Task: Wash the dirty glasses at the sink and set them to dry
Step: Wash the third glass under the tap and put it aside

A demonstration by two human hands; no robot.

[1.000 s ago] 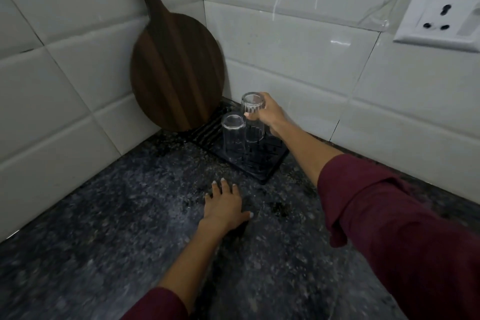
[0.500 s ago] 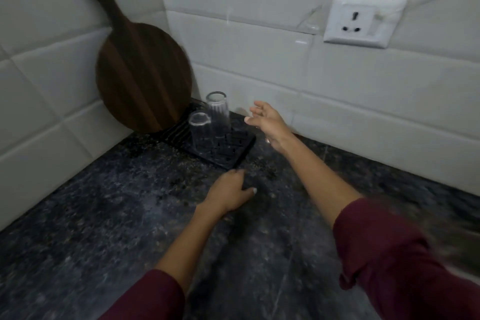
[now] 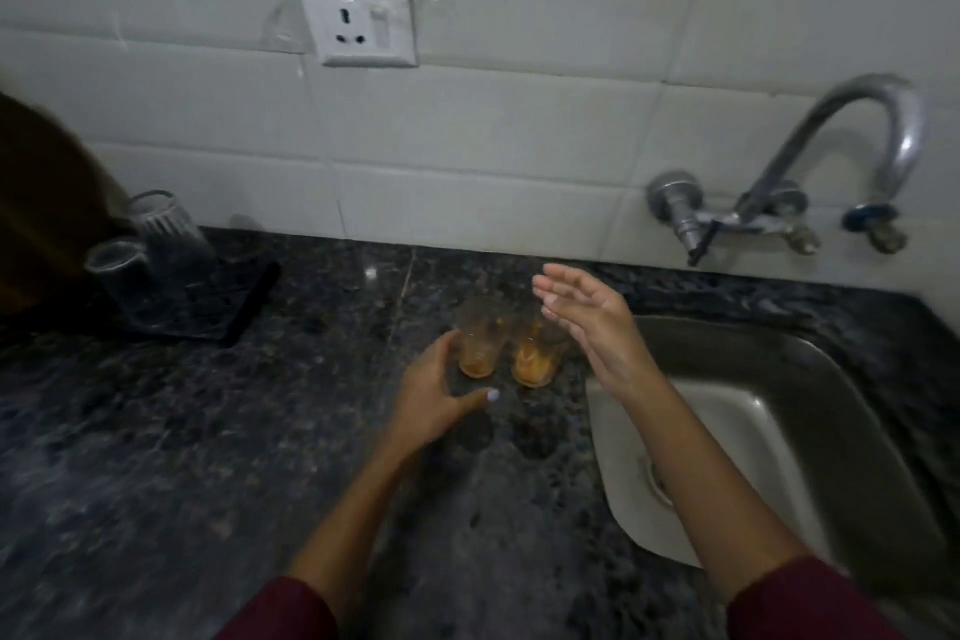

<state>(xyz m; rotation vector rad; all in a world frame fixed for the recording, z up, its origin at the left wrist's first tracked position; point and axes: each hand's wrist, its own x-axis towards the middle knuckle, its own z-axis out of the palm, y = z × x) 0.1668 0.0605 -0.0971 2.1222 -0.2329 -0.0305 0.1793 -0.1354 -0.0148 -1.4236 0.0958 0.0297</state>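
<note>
Two dirty glasses with orange residue stand side by side on the dark granite counter: the left glass (image 3: 479, 347) and the right glass (image 3: 535, 360). My left hand (image 3: 434, 392) is cupped beside the left glass, fingers at its left side and thumb low in front, not closed around it. My right hand (image 3: 592, 322) hovers open, fingers spread, just right of and above the right glass. Two clean glasses, a taller one (image 3: 165, 234) and a shorter one (image 3: 120, 276), stand upside down on the black drying mat (image 3: 244, 307) at the left.
A steel sink (image 3: 769, 411) is set into the counter at the right, with a curved tap (image 3: 852, 130) on the tiled wall above it. A white wall socket (image 3: 358, 23) sits above the counter. A brown wooden board (image 3: 36, 203) leans at the far left.
My right hand let go of the glass on the mat and swung right to the dirty glasses. My left hand left the counter and came beside the left glass. The view turned right toward the sink.
</note>
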